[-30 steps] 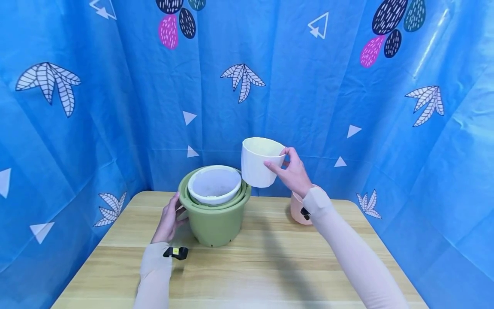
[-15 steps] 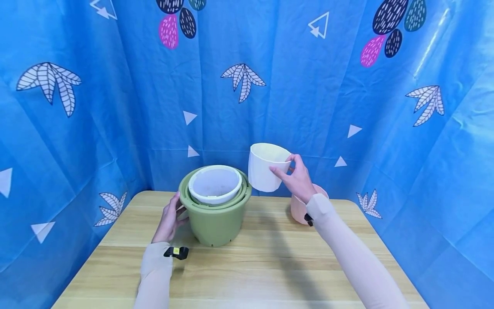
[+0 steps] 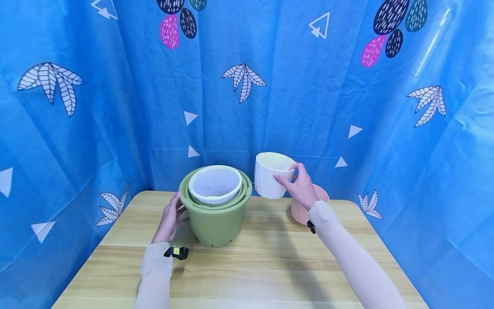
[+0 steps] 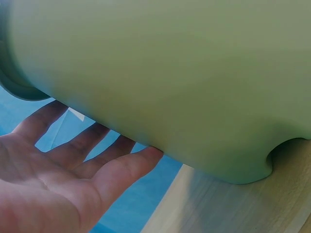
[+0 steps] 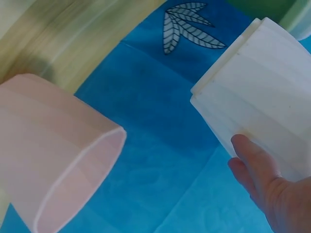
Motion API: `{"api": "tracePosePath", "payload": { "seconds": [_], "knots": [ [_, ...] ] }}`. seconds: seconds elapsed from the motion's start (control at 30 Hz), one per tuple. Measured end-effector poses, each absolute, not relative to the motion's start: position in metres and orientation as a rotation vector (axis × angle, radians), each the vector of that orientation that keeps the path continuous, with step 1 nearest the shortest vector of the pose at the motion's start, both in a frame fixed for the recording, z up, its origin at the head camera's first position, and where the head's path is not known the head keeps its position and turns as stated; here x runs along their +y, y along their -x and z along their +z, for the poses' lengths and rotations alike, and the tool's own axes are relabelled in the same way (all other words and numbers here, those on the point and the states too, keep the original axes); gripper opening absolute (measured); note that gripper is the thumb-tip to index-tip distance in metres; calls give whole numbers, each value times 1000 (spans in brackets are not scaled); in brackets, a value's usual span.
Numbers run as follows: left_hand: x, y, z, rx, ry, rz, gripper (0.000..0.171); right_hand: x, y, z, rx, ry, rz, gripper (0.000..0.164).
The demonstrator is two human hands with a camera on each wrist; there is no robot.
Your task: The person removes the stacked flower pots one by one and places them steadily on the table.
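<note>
From the head, the right grip (image 3: pixel 302 189) pinches a white pot (image 3: pixel 266 183) by its rim, raised between a green pot (image 3: pixel 217 225) and a pink pot (image 3: pixel 299 211). From the left wrist, the loosely spread left grip (image 4: pixel 63 174) touches the green pot. From the right wrist, the white pot looks faceted.

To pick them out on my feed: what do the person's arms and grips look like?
Left sleeve and right sleeve are long, plain and pale. Left grip and right grip are ungloved. Left wrist device and right wrist device are small and black; the left bears a yellow patch.
</note>
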State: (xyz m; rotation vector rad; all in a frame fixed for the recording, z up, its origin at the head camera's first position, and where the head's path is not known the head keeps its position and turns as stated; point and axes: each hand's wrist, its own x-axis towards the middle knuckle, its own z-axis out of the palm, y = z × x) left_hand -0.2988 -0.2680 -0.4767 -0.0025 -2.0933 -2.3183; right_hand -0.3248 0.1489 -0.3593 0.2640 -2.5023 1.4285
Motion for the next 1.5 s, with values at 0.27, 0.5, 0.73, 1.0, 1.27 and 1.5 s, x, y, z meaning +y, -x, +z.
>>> {"api": "tracePosePath", "payload": {
  "seconds": [0.27,0.5,0.73,1.0,1.27,1.5],
  "knots": [
    [-267,297,-475,-2043,-6,-2353,78,147,329,-382,-2493,-272,1385,68],
    [-267,296,-476,-2025,-28,-2370,78,143,331,-403,-2476,-221,1490,69],
    [-267,295,-476,-2051,-10,-2338,80,142,336,-425,-2502,-212,1314,63],
    [-267,295,-476,-2040,-18,-2348,78,139,336,-444,-2506,-189,1286,58],
    [-267,295,-475,-2031,-26,-2369,76,134,337,-458,-2479,-182,1307,55],
    [-268,293,-475,-2053,-23,-2354,76,133,340,-470,-2460,-156,1290,54]
  ]
}}
